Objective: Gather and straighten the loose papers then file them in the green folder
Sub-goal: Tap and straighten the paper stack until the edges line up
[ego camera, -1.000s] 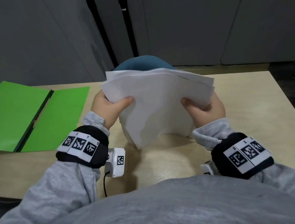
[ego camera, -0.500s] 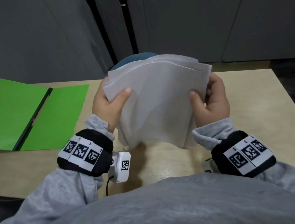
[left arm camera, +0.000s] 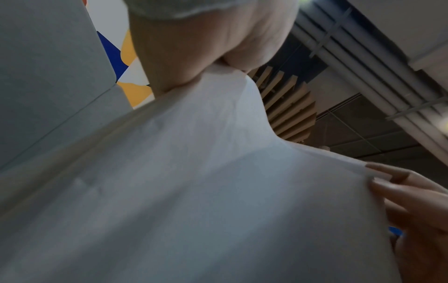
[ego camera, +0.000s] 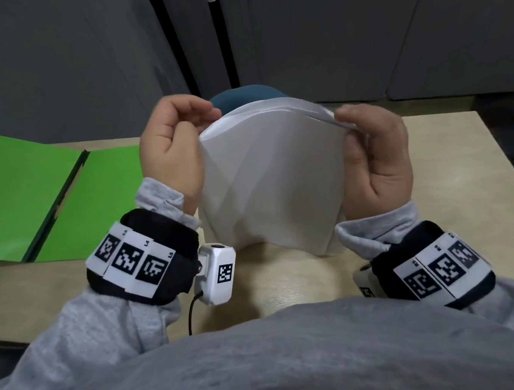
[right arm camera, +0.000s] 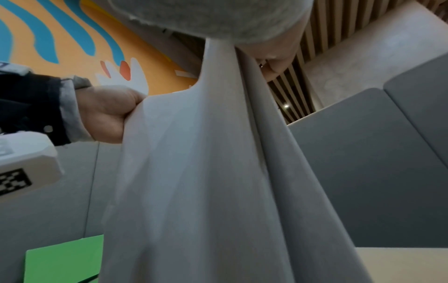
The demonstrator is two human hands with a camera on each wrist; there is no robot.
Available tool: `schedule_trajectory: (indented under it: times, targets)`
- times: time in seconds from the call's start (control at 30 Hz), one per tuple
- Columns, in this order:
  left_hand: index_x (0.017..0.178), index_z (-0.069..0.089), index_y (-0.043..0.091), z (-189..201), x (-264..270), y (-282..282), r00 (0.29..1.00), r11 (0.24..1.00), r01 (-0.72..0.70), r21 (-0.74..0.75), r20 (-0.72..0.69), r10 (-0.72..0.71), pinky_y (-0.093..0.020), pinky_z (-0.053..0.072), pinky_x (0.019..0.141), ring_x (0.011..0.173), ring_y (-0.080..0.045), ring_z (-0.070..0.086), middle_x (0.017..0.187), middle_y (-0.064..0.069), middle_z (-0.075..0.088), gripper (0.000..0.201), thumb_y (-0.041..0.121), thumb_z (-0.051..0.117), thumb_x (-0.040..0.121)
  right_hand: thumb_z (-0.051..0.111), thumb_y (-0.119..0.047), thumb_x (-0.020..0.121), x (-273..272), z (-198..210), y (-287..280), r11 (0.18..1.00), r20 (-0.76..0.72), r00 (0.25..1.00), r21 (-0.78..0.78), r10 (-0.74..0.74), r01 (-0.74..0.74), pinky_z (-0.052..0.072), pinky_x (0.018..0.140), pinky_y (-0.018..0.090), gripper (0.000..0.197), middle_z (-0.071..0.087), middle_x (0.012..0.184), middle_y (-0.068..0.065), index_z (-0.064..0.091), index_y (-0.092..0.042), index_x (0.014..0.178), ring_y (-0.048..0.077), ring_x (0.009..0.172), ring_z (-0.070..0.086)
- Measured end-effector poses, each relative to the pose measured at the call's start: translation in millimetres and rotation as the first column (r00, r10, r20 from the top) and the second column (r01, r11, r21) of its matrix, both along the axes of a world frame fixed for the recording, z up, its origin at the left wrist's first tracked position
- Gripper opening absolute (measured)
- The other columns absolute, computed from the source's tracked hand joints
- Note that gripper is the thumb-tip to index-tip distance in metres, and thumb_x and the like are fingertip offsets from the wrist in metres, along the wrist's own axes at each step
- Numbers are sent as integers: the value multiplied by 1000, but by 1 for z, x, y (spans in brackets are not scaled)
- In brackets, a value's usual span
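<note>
I have both hands gripping the gathered papers upright (edges uneven), filing in the open folder at left remains.

table: light wood-grain top, pale beige, with a plain far edge and a right edge running toward the near right corner.

green folder: lies open and flat on the table at its left side, near the far left corner; two bright green leaves spread either side of a dark central spine, and its near left corner overhangs the left edge. in the right wrist view it shows as a green panel low on the left.

papers: a white stack, its lower edge standing on the table at mid-width, toward the near edge, well apart from the folder.
</note>
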State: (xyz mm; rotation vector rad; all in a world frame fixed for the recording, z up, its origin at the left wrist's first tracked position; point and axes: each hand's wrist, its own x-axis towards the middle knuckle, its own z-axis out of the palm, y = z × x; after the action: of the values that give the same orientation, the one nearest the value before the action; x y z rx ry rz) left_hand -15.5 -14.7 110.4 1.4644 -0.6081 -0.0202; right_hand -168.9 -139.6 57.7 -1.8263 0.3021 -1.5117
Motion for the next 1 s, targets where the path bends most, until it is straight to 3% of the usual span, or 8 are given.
schedule_trajectory:
  times: [0.17,0.3,0.43,0.53,0.63,0.7,0.8,1.0]
  targets:
    - [83,60,19,2,0,1,998,998,-58,4,32,58,-29,51,76,80,-18,66,82,-9,69,15,8,50,87,43,-12,95,0,-5,-10,995,-14,1000,96,-22,23,44,83,59,28,55,111,9,54,-28,116,39,97,56]
    - [83,60,21,-2,1,-2,993,997,-80,19,89,78,-33,51,80,81,-16,65,84,-12,70,16,6,55,81,47,8,89,3,0,-3,996,-83,993,-36,-88,85,38,105,36,32,53,122,21,59,-1,118,31,117,50]
    - [84,57,14,-1,3,1,997,995,-67,-73,40,70,-28,52,75,77,-15,63,80,-7,67,32,-10,37,78,48,5,90,0,0,-4,990,-110,986,48,-125,131,47,94,40,28,55,115,6,55,-1,116,25,108,56]
    - [100,53,17,-14,8,7,999,997,31,-73,30,-29,-39,50,81,88,-27,62,93,-11,68,11,15,51,89,57,-9,90,-4,3,2,958,-68,998,285,-7,26,53,84,45,37,56,118,1,44,-19,123,23,104,61]
    - [125,45,20,-39,10,16,979,978,205,37,-9,-205,-33,51,83,99,-23,59,116,-13,60,76,59,73,67,69,-12,83,-1,-7,3,850,-114,983,522,143,-64,57,78,31,54,62,110,-6,39,-33,123,6,93,65]
    - [128,50,10,-55,2,19,971,936,239,259,-85,-225,-22,50,84,101,-7,62,117,-5,64,92,55,82,55,74,-18,77,5,-22,-3,787,-310,918,617,249,-5,56,81,34,50,67,99,-10,49,-34,117,8,91,66]
    - [96,67,13,-77,-7,15,991,831,119,543,-111,-70,-26,48,77,87,-11,66,90,6,69,37,35,78,68,67,-24,84,11,-33,-5,796,-539,777,600,324,84,52,79,29,22,67,85,-7,64,-22,106,17,91,67]
    - [81,66,24,-60,-5,13,992,973,-34,226,-108,60,-7,47,66,70,11,64,80,15,68,9,19,74,79,72,-19,82,7,-22,2,794,-88,986,605,140,-58,48,63,15,18,66,71,-16,61,-31,88,0,69,59]
